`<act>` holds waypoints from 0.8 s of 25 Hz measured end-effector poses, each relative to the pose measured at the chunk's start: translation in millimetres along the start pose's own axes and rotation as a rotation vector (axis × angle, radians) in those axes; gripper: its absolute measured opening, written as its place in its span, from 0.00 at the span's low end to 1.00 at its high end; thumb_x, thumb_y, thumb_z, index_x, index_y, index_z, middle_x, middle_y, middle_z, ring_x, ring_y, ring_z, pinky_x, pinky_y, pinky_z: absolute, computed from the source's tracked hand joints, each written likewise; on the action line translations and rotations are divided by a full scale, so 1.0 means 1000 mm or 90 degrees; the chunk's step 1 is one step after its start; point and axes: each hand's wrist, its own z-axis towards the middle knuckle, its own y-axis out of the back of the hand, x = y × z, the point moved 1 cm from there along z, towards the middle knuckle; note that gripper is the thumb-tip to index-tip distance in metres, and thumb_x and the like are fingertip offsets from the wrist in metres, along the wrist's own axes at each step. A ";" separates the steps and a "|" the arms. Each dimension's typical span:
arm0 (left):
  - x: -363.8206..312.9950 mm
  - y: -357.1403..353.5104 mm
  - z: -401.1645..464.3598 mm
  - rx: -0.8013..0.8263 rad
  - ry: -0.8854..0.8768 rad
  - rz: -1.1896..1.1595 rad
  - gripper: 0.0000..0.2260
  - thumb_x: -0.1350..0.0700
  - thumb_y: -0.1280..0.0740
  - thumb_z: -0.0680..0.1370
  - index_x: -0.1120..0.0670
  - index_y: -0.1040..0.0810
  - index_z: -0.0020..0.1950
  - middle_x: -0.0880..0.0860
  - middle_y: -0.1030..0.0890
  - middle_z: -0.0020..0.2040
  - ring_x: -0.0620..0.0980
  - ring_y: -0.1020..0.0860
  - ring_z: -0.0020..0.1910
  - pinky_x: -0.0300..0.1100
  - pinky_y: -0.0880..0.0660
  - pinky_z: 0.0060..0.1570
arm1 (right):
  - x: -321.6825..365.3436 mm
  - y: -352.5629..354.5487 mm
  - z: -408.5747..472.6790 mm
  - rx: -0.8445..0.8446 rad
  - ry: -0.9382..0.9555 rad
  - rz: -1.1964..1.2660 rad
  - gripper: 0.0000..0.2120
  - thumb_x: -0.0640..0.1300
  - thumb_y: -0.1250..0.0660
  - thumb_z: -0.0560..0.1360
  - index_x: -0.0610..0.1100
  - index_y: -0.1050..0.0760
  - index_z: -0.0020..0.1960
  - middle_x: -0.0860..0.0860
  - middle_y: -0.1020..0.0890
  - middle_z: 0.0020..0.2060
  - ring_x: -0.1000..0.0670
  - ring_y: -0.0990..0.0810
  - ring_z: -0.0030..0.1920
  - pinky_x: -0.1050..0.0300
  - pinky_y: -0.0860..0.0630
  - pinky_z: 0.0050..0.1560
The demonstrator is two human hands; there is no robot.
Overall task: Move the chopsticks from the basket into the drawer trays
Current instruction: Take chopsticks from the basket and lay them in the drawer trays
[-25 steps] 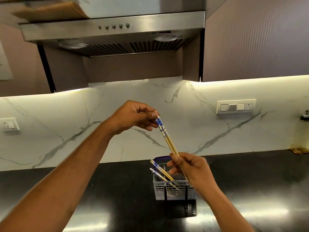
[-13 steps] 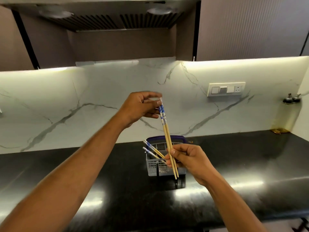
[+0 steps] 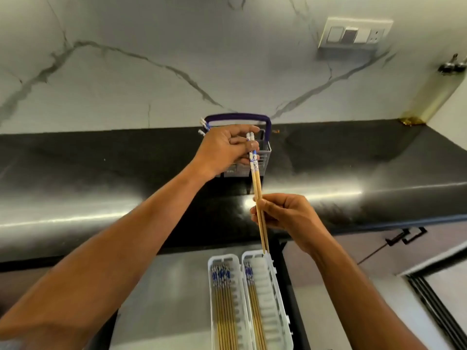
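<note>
Two trays are lying side by side in the open drawer (image 3: 177, 286) at 6 o'clock: left tray (image 3: 211, 279) and right tray (image 3: 276, 281), each holding chopsticks. The basket (image 3: 265, 157) is standing on the counter (image 3: 101, 173) at 12 o'clock, behind the held chopstick pair (image 3: 259, 193).

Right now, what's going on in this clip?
A person is moving chopsticks from a counter basket to drawer trays. Both hands hold one pair of chopsticks: the left hand pinches the patterned tops, the right hand grips the shafts, tips just above the right tray. That tray holds a few chopsticks; the left tray looks nearly full. A few more stick out of the basket.
</note>
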 end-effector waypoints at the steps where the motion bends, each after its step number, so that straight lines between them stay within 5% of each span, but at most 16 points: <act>1: 0.013 -0.009 -0.005 0.016 0.014 -0.018 0.17 0.66 0.30 0.76 0.60 0.22 0.65 0.62 0.15 0.48 0.57 0.15 0.47 0.45 0.16 0.44 | -0.008 0.000 -0.001 -0.012 -0.010 0.001 0.09 0.40 0.34 0.79 0.39 0.18 0.55 0.42 0.13 0.46 0.44 0.14 0.48 0.51 0.17 0.52; 6: 0.087 -0.045 -0.038 0.045 0.077 -0.047 0.18 0.68 0.30 0.76 0.63 0.23 0.66 0.66 0.16 0.51 0.64 0.16 0.48 0.51 0.16 0.47 | -0.068 0.004 -0.012 -0.036 -0.095 -0.066 0.08 0.41 0.34 0.79 0.40 0.17 0.51 0.44 0.13 0.43 0.45 0.14 0.47 0.53 0.17 0.52; 8: 0.119 -0.054 -0.055 0.072 0.132 -0.020 0.20 0.64 0.29 0.76 0.58 0.24 0.69 0.63 0.16 0.54 0.59 0.16 0.52 0.53 0.18 0.53 | -0.103 0.002 -0.024 -0.035 -0.146 -0.094 0.07 0.41 0.34 0.79 0.42 0.17 0.49 0.45 0.13 0.42 0.46 0.14 0.45 0.51 0.18 0.53; 10: 0.144 -0.053 -0.070 0.074 0.189 0.026 0.26 0.57 0.28 0.76 0.53 0.29 0.73 0.58 0.17 0.60 0.50 0.18 0.58 0.44 0.21 0.60 | -0.138 -0.002 -0.036 -0.052 -0.195 -0.114 0.08 0.42 0.34 0.79 0.43 0.16 0.47 0.45 0.13 0.41 0.46 0.14 0.44 0.47 0.18 0.54; 12: 0.156 -0.039 -0.079 0.009 0.230 0.017 0.29 0.52 0.28 0.76 0.51 0.32 0.75 0.55 0.20 0.65 0.46 0.20 0.62 0.35 0.23 0.59 | -0.170 -0.007 -0.043 -0.065 -0.217 -0.153 0.09 0.43 0.33 0.79 0.44 0.16 0.44 0.46 0.14 0.39 0.45 0.15 0.41 0.44 0.18 0.52; 16: 0.164 0.001 -0.095 -0.183 0.258 -0.113 0.23 0.55 0.29 0.78 0.53 0.29 0.72 0.54 0.17 0.59 0.48 0.18 0.59 0.48 0.21 0.60 | -0.215 -0.015 -0.049 -0.073 -0.250 -0.265 0.08 0.46 0.33 0.79 0.49 0.17 0.43 0.47 0.15 0.37 0.44 0.17 0.38 0.45 0.17 0.46; 20: 0.157 0.025 -0.120 -0.278 0.268 -0.214 0.17 0.60 0.33 0.80 0.56 0.26 0.69 0.56 0.16 0.57 0.51 0.17 0.58 0.48 0.21 0.59 | -0.240 -0.023 -0.045 -0.113 -0.329 -0.361 0.11 0.43 0.35 0.79 0.46 0.17 0.41 0.47 0.16 0.34 0.51 0.19 0.33 0.52 0.19 0.38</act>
